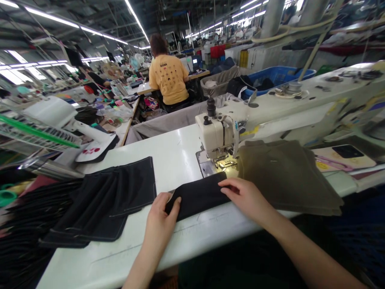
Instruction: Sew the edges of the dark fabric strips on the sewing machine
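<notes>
Looking down from your head camera: you are seeing both your hands at the front edge of the white table (168, 160).

Left hand: your left hand (159, 226) is closing narrowly around the near end of the black cloth strip (197, 196), pinching the folded cloth.

Right hand: your right hand (246, 196) is holding the far end in a narrow grip, with its fingers lying over the cloth and its thumb hidden.

Strip position: the strip is lying on the table between your hands, with both hands touching it.

Long axis: its length is running left to right across your view, rising slightly toward the sewing machine (215, 134).

Nearer hand: your right hand is sitting closer to the machine's needle area, and your left hand is farther away.

Right of the strip: the olive cloth (288, 176) is lying flat beside the machine, just past your right hand.

Left of the strip: the black panel (102, 200) is lying on the table, with white stitching showing along its edges, and the stack of black cloth (24, 233) is piling up beyond it.

Farther off: a person in a yellow shirt (168, 78) is sitting with their back to you, near the blue bin (276, 78).
</notes>
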A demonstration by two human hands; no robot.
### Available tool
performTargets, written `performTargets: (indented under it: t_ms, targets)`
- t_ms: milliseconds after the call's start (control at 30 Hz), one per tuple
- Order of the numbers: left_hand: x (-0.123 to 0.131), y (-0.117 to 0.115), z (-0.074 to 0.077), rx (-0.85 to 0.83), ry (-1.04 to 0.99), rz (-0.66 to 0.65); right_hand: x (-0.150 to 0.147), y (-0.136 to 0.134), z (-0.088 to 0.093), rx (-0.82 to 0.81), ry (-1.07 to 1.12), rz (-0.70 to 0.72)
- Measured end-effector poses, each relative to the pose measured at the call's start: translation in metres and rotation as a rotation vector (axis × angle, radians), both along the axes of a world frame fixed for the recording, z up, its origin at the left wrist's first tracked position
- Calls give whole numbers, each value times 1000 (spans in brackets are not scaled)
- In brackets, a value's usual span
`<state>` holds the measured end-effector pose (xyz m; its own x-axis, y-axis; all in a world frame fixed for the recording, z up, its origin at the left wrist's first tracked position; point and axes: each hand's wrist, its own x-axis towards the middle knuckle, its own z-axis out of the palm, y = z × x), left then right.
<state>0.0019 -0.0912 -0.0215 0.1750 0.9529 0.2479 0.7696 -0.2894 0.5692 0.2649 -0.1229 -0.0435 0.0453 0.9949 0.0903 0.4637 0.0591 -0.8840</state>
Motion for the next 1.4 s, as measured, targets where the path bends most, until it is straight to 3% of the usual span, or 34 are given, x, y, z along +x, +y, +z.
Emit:
performTargets:
  t_ms: [567,1067,1233,1400]
  targets:
    - [7,0,-3,52,99,54,-4,1,-4,78,-171,-61]
    - [6,3,-5,10,90,40,-5,5,2,6,-285,-42]
    - [7,2,0,-57,21,145,-4,-2,0,217,-567,-14]
    - [2,4,1,-174,-8,208,5,-2,-19,410,-590,35]
